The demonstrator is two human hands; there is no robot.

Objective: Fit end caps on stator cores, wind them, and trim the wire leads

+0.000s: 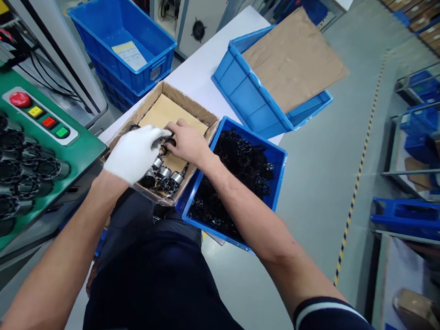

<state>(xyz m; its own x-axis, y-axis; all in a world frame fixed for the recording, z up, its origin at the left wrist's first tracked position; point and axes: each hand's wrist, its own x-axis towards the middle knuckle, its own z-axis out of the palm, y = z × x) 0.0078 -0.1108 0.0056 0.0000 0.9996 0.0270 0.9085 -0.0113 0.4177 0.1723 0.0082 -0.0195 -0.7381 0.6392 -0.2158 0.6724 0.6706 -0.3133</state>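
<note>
My left hand (134,151), in a white glove, reaches into a plastic-lined cardboard box (206,114). My bare right hand (188,141) meets it there from the other side. Between the fingertips of both hands is a small black ring-shaped part (164,150), partly hidden by the fingers. Both hands look closed on it. Below them in the box lie several silver-and-black ring parts (164,172). A tan cardboard sheet (167,112) covers the far part of the box floor.
Right of the box stands a blue bin (282,174) full of black plastic parts (239,156). Behind is a light-blue crate (243,94) topped with brown cardboard (297,60). Stacked blue bins (118,52) stand back left. A green machine table (83,158) holds ring parts (16,171) and buttons.
</note>
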